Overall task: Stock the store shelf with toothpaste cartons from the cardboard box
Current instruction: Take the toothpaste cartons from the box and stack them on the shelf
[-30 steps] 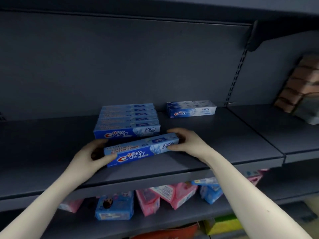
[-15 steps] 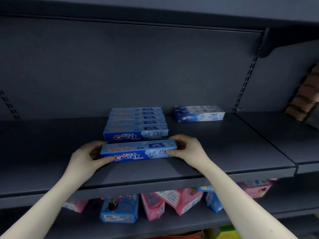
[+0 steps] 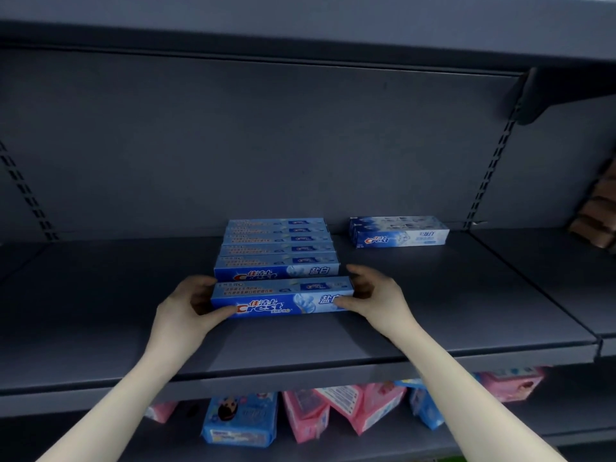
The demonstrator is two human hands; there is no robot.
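Observation:
A blue toothpaste carton (image 3: 281, 296) lies flat on the grey shelf (image 3: 333, 341), square with and just in front of a row of several like cartons (image 3: 276, 251). My left hand (image 3: 186, 308) grips its left end, fingers and thumb curled round it. My right hand (image 3: 376, 295) grips its right end the same way. A paler, white-blue carton (image 3: 400, 232) lies apart at the back right of the shelf. The cardboard box is out of view.
The shelf's back panel (image 3: 266, 145) rises behind the cartons, and a slotted upright (image 3: 493, 168) stands at the right. Pink and blue packets (image 3: 316, 415) fill the lower shelf. Brown packs (image 3: 596, 215) sit on the neighbouring bay.
The held carton has turned from a slant to parallel with the row and moved back close to the front carton. Both hands stayed on its ends.

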